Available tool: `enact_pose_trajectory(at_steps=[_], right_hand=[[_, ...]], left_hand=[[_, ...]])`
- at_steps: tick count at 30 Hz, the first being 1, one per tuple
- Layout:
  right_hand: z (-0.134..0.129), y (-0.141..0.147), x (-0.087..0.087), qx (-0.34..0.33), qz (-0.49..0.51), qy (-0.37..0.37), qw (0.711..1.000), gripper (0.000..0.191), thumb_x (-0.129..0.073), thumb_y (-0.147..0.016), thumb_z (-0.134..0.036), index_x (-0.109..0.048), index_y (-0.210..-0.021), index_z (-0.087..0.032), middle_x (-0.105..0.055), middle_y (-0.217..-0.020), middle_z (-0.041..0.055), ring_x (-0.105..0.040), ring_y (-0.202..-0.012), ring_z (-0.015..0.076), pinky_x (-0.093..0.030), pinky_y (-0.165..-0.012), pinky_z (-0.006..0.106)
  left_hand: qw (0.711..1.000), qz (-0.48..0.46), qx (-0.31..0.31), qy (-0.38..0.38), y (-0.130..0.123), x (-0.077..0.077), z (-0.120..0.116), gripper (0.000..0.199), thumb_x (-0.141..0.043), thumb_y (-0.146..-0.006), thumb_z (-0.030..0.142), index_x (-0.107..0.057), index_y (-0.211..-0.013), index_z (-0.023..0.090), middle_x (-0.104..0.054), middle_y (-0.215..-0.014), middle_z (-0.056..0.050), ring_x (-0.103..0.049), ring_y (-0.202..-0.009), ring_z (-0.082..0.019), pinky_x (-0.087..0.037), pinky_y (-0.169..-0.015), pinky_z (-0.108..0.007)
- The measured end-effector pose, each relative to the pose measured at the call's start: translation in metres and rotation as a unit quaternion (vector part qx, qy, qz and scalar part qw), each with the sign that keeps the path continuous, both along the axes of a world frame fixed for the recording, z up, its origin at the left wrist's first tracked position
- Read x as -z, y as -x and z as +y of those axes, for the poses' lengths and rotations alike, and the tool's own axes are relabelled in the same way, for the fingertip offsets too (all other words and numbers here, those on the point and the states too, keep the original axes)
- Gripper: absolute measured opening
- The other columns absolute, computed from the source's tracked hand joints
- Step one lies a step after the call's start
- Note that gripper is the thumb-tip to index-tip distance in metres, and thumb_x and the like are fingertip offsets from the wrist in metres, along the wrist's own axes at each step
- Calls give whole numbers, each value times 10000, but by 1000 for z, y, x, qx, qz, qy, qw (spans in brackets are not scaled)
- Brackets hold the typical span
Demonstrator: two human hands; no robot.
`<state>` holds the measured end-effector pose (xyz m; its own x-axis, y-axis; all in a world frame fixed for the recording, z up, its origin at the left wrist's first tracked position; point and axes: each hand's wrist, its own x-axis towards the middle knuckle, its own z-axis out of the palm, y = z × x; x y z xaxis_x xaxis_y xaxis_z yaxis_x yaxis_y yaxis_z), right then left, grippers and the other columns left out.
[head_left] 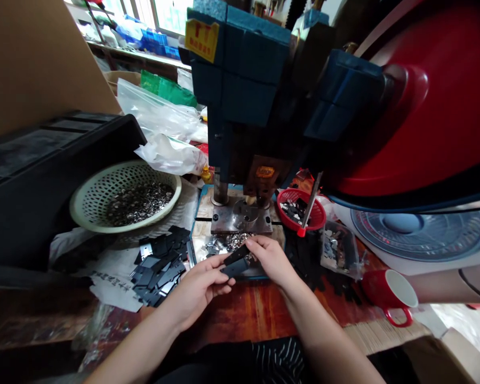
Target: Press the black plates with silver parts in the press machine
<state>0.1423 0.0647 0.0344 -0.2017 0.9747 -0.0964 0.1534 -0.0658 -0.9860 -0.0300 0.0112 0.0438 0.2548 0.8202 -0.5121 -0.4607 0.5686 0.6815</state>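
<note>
Small flat dark metal plates (237, 266) lie between my two hands, just in front of the press. My left hand (208, 280) is closed on them, thumb on top and fingers beneath. At their right end, the thumb and fingers of my right hand (269, 256) pinch the black plate. Behind the hands, a steel die block (242, 217) sits on the bed of a blue press (240, 80). Small shiny metal bits (236, 241) are heaped at the front of the die. A pile of dark plates (162, 266) spreads out left of my left hand.
A pale green basket (80, 213) of small metal parts stands at left. To the right are a red basket (322, 216), a clear plastic box (350, 261), a red mug (378, 290) and a fan (404, 224). A large red wheel (432, 106) overhangs the right side.
</note>
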Motion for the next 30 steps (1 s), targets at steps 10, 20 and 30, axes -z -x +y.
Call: enact_pose_trajectory(at_steps=[10,20,30], right_hand=[[-5,-10,11,96,68,58,991,375,-591,-780,-437,-524,-522,-172,-472,-447,-46,-367,-430,71,-294,-474,214],[-45,-65,35,125,-237,-313,911,172,-561,-876,-259,-700,-959,-202,-671,-829,54,-583,-790,178,-469,-758,325],[-70,-83,59,98,-361,-375,848,217,-577,-868,-193,-641,-1075,-196,-597,-863,68,-537,-842,202,-478,-767,369]], left_hand=[[999,7,-13,37,-1,9,-3,380,-639,-629,41,-709,-986,152,-697,-901,-55,-633,-688,-110,-535,-632,-176],[998,47,11,28,10,9,-2,455,-655,-655,73,-681,-1096,186,-627,-1187,-70,-621,-762,-117,-547,-636,-184],[998,49,35,18,3,9,0,446,-637,-718,103,-642,-1154,194,-618,-1177,-69,-629,-816,-156,-560,-633,-215]])
